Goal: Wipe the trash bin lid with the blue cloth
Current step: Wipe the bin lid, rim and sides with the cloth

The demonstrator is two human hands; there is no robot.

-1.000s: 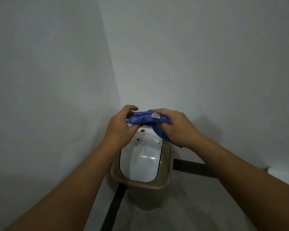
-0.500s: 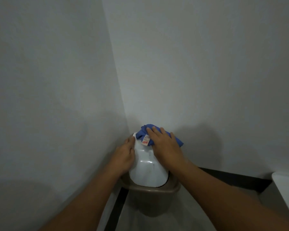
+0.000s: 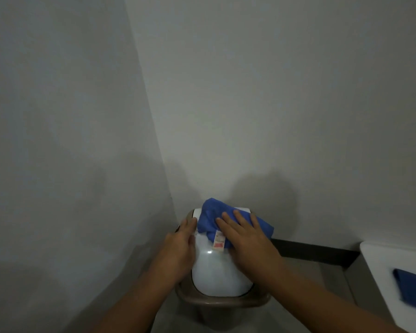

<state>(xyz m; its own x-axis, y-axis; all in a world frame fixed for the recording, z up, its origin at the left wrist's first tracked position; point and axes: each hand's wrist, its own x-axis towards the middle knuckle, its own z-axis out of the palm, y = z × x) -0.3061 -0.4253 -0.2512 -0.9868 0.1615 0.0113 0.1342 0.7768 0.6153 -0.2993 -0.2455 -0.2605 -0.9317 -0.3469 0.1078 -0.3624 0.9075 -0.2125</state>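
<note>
Low in the centre of the frame, the trash bin lid (image 3: 220, 272) is sitting pale and domed in its brown bin rim (image 3: 222, 302), tucked into the corner where 2 walls are meeting. The right hand (image 3: 246, 239) is pressing flat, fingers spread and together with nothing pinched, on the blue cloth (image 3: 210, 218) bunched over the lid's far end, likely so the whole palm is driving the wipe. The left hand (image 3: 180, 246) is lying open along the lid's left edge, probably steadying it against swinging. The cloth's label (image 3: 219, 242) is hanging toward the viewer.
</note>
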